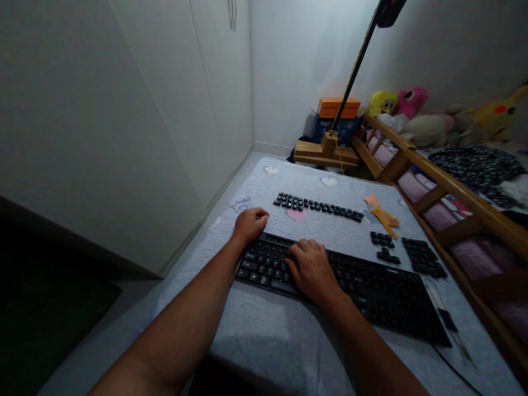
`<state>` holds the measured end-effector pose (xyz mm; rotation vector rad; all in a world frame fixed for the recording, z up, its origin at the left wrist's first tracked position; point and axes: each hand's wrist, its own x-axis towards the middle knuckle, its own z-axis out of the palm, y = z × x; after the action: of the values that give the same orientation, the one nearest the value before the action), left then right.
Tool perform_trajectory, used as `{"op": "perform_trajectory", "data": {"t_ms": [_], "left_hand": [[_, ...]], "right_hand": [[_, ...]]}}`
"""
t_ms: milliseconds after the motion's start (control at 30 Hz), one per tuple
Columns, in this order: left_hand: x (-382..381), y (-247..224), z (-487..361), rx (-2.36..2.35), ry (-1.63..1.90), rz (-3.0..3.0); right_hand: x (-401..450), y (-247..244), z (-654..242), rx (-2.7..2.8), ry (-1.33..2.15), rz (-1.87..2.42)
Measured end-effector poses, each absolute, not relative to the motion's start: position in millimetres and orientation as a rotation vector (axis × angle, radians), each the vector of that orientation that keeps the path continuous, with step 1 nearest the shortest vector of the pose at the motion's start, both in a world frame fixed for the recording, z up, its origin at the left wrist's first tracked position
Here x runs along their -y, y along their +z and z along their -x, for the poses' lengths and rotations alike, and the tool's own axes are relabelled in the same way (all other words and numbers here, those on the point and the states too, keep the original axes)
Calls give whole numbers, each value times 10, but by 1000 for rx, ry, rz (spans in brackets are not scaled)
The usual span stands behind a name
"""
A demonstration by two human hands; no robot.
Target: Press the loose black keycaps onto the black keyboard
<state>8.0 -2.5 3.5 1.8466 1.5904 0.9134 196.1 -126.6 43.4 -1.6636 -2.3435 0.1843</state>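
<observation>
The keyboard [391, 297] lies on the tabletop [247, 324], perhaps steadied by the right hand [311, 268] bent over it, left hand [248, 224] curled alongside (any grip, I cannot tell), loose keycaps [289, 202] grouped beyond, seemingly for order.

Black keyboard [371, 289]: long, flat, lying face up and aslant on cloth-covered table [264, 330], with thin cable [456, 373] out from far edge near right end. Partly stripped: caps with pale lettering still on at left, bare sockets along top rows; right part too dark to tell. Beyond it, long strip of loose black keys [317, 205], set out in neat rows. Farther right, two small key clusters [382, 240], one nearer than other, beside larger key block [423, 257], apart from keyboard.
</observation>
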Motion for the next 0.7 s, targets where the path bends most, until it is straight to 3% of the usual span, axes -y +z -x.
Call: {"op": "perform_trajectory", "data": {"t_ms": [700], "left_hand": [[24, 28, -83, -1595, 911, -1850]], "right_hand": [[1257, 417, -1975, 2337, 178, 1585]]}}
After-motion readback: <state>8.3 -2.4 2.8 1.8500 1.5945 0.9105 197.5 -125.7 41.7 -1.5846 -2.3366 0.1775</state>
